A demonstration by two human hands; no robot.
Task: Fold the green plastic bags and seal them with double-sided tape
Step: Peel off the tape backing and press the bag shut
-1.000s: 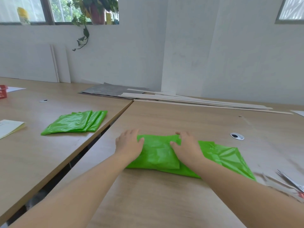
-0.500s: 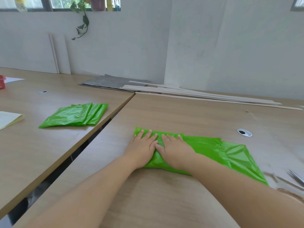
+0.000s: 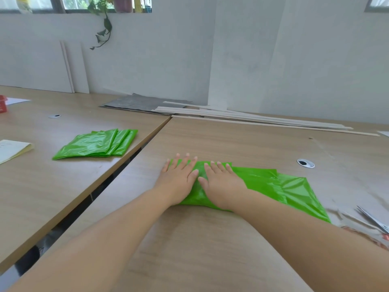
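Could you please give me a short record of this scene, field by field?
left hand: flat, fingers straight, pressing the bag's left end
right hand: flat beside it, pressing the same bag
bag: green, partly folded, right end spread on the near table
stack: folded green bags, apart, on the left table
scissors: at the right edge, untouched

Both hands flat, palms down, fingers straight: left (image 3: 177, 180), right (image 3: 223, 185), side by side.
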